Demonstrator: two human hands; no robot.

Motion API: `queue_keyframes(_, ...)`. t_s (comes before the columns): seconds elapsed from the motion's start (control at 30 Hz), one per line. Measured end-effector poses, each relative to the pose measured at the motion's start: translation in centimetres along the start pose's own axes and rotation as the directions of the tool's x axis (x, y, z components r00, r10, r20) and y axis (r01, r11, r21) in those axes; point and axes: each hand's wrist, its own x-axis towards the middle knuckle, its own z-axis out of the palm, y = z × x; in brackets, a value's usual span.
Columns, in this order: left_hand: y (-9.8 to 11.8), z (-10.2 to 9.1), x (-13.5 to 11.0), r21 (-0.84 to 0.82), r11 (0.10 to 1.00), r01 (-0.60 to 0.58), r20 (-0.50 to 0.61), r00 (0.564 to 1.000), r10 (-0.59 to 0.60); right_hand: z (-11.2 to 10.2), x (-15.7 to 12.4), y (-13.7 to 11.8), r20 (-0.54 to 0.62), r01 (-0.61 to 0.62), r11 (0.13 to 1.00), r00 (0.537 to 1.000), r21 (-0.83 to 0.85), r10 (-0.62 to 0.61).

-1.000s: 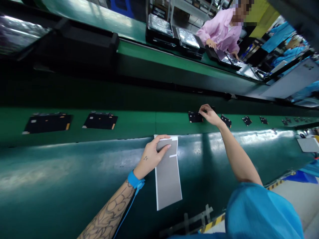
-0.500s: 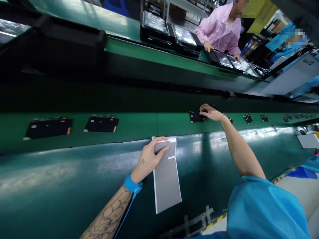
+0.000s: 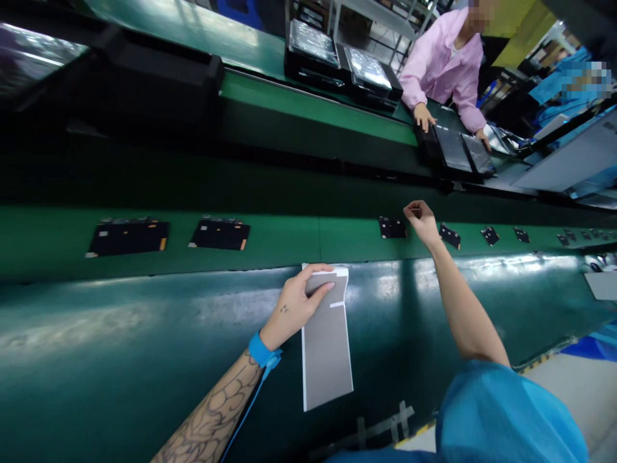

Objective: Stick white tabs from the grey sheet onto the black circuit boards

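My left hand (image 3: 297, 307), with a blue wrist strap, grips the top end of a grey sheet with white edges (image 3: 328, 360). The thumb presses on its face, and the sheet lies over the green bench. Farther right, my right hand (image 3: 422, 222) is raised over the green belt with its fingers curled together; whatever is in the fingertips, if anything, is too small to make out. A black circuit board (image 3: 393, 227) lies just left of these fingers, apart from them. Another black board (image 3: 450, 236) is to the right of the wrist.
Two black boards (image 3: 220, 233) lie on the belt at left, and several smaller-looking ones (image 3: 490, 236) trail off right. Across the line, a person in a pink coat (image 3: 443, 64) handles a black tray (image 3: 453, 151). More trays (image 3: 313, 48) hold shiny wrapped items.
My right hand has come off the black board and moved right, its fingers curling in. My left hand keeps its grip on the sheet. The co-worker's tray has moved nearer. The view has shifted.
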Motion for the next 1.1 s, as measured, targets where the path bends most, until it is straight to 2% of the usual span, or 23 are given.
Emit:
queue_keyframes(0.03,0.0,0.1,0.0,-0.007,1.0,0.0,0.004,1.0,0.0,1.0,-1.4,-1.5,-0.042,0.034,0.999,0.999,0.023,-0.033)
queue_keyframes(0.1,0.2,0.2,0.0,-0.022,1.0,-0.004,0.006,1.0,0.004,3.3,-4.8,-5.0,0.003,0.151,0.986,0.988,0.075,-0.152)
queue_keyframes(0.2,0.2,0.4,0.0,-0.046,0.999,-0.014,-0.013,1.0,0.013,6.8,-10.1,-9.9,0.174,0.369,0.927,0.91,0.071,-0.376)
queue_keyframes(0.3,0.1,0.5,0.0,-0.065,0.998,-0.022,-0.038,0.999,0.02,9.1,-13.2,-12.3,0.248,0.482,0.876,0.846,0.019,-0.471)
queue_keyframes(0.4,0.1,0.6,0.1,-0.073,0.997,-0.012,-0.05,0.999,0.008,10.0,-14.0,-12.1,0.232,0.523,0.851,0.835,-0.051,-0.499)
queue_keyframes(0.53,0.3,0.6,0.1,-0.101,0.995,-0.006,-0.05,0.999,0.0,9.9,-14.1,-11.2,0.213,0.562,0.821,0.818,-0.102,-0.534)
queue_keyframes(0.7,0.3,0.6,0.2,-0.137,0.991,0.002,-0.059,0.998,-0.01,10.0,-14.9,-11.5,0.211,0.552,0.825,0.827,-0.126,-0.521)
queue_keyframes(0.87,0.3,0.6,0.2,-0.146,0.989,-0.003,-0.06,0.998,-0.005,10.1,-15.0,-11.4,0.231,0.566,0.811,0.817,-0.145,-0.529)
queue_keyframes(1.0,0.3,0.5,0.2,-0.133,0.991,-0.007,-0.055,0.998,-0.001,10.4,-15.2,-11.5,0.239,0.524,0.845,0.839,-0.107,-0.49)
queue_keyframes(1.1,0.2,0.5,0.2,-0.121,0.993,0.003,-0.057,0.998,-0.01,10.6,-15.4,-11.9,0.22,0.453,0.891,0.871,-0.012,-0.44)
